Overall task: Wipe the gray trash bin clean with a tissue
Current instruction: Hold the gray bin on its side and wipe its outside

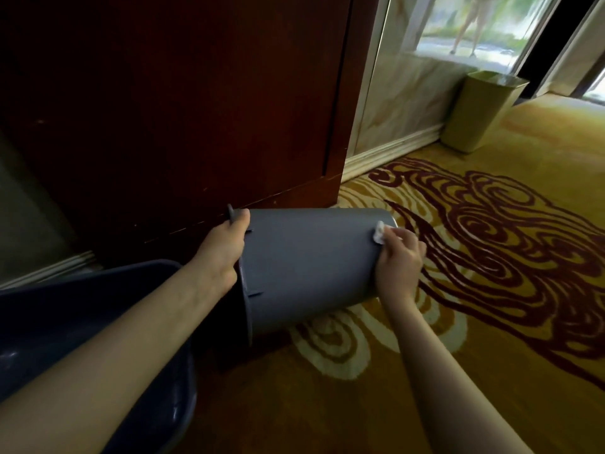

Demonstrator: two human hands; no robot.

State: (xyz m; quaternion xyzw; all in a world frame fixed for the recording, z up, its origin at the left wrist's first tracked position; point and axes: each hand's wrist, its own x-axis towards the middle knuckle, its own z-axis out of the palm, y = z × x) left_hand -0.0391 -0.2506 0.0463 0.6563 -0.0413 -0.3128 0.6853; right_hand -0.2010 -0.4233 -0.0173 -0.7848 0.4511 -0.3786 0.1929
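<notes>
Wooden cabinet (170, 103) behind bin (304, 263); blue tub (98, 290) nr.

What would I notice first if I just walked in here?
Right in the middle, a gray trash bin lies tipped on its side over the swirly yellow carpet. The left hand grips its rim, and the right hand presses a white tissue near its base. A gold bin stands by the far wall.

A dark wooden door (183, 103) stands beyond both hands. Under the left forearm sits a dark blue tub (98, 322). A yellow carpet (491, 322) with maroon swirls spreads under and right of the right hand. Far beyond that hand, a gold bin (484, 113) stands by the marble wall (402, 93).
</notes>
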